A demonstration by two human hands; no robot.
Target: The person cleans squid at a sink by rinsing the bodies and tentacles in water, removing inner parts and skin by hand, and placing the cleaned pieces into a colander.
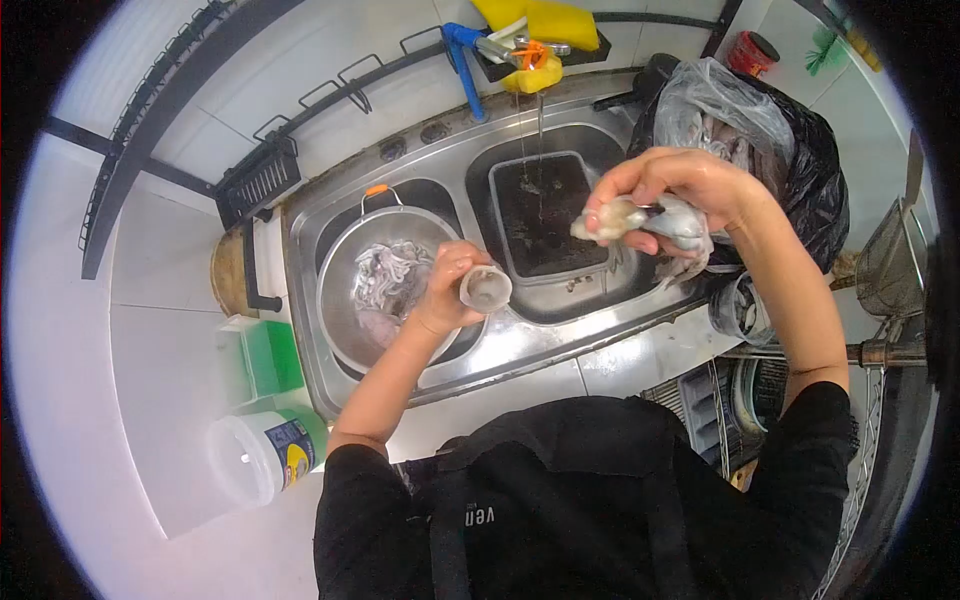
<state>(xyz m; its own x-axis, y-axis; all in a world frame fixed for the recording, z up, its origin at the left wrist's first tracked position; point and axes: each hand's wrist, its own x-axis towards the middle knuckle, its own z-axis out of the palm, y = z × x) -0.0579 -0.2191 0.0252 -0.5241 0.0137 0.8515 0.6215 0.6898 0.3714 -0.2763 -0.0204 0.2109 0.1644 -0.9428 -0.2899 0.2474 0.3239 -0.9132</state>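
My left hand (pixel 454 284) is wrapped round a pale, hollow, tube-like piece (pixel 487 289), its round opening facing up, beside the rim of a metal pot (pixel 330 297). Whitish, wet squid-like pieces (pixel 392 283) lie in that pot, in the left basin. Over the right edge of the right basin, my right hand (pixel 690 185) holds a soft squid-like piece (pixel 682 226), with a yellowish part at the fingertips and strands hanging below. A dark tray (pixel 541 215) of water stands in the right basin, under a thin running stream.
A black bag (pixel 822 190) with a clear liner and more pale pieces stands right of the sink. Yellow sponges (pixel 562 27) and a blue tap (pixel 462 38) are at the back. Green containers (pixel 272 358) stand at the left, a hanging strainer (pixel 887 262) at the right.
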